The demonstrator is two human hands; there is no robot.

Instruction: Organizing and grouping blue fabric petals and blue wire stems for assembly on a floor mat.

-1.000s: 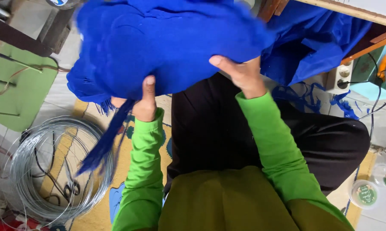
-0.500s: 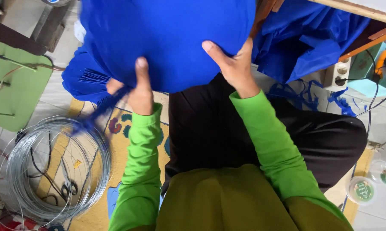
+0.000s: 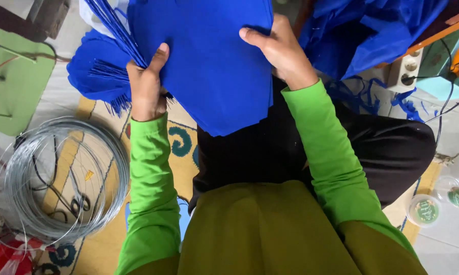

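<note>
Floor rug (image 3: 99, 178) | both hands gripping blue sheets (image 3: 214, 66) | round green-labelled tubs (image 3: 424, 210) right

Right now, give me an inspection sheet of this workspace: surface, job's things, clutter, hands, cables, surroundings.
Surface: patterned yellow rug on a pale floor; person sits on it.
Job's things: flat stack of blue sheets held up over the lap; blue fringed strips at its left edge.
Clutter: wire coil with scissors inside; blue scraps; two small lidded tubs.
Hands: left hand grips the strips and stack edge; right hand grips the stack's right side.
Cables: black cable running from a power strip.
Surroundings: green mat at left; more blue material at upper right.
</note>
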